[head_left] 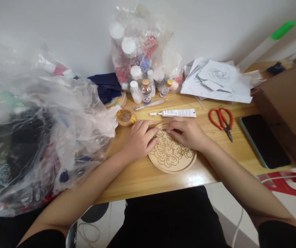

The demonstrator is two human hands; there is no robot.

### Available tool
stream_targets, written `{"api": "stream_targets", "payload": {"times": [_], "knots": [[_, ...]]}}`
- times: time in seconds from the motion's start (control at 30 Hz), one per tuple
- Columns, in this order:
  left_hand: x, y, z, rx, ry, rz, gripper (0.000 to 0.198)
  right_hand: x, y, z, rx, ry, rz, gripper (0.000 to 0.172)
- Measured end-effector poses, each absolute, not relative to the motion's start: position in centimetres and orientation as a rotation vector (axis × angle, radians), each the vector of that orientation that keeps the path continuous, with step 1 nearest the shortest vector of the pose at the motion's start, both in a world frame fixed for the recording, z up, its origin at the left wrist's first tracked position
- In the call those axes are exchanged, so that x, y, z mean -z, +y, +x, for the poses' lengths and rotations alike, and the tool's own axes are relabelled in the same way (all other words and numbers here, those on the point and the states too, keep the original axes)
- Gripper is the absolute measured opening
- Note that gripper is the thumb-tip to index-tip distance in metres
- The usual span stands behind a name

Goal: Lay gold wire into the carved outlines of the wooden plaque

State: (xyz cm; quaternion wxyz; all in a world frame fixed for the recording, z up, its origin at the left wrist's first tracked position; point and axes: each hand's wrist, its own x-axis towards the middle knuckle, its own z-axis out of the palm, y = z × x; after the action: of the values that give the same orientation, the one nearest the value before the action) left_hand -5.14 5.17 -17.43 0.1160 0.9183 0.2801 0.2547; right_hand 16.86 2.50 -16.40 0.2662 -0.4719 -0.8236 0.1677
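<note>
A round wooden disc with a gold flower pattern lies on the wooden table in front of me. My left hand rests on the disc's left edge, fingers curled and pressed down on the pattern. My right hand lies over the disc's upper right part, fingers bent together near the top rim; what they pinch, if anything, is too small to make out. The fingertips of both hands nearly meet at the disc's top.
A white glue tube and a thin tool lie behind the disc, a gold wire spool to the left. Red scissors, a phone and a cardboard box sit right. Bottles, plastic bags and paper sheets crowd the back.
</note>
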Motion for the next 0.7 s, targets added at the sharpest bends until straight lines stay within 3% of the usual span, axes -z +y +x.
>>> {"api": "stream_targets", "payload": {"times": [0.7], "knots": [[17.34, 5.17, -5.18, -0.75, 0.814, 2.688, 0.022, 16.52, 2.51, 17.0, -0.451, -2.223, -1.28, 0.014]]}}
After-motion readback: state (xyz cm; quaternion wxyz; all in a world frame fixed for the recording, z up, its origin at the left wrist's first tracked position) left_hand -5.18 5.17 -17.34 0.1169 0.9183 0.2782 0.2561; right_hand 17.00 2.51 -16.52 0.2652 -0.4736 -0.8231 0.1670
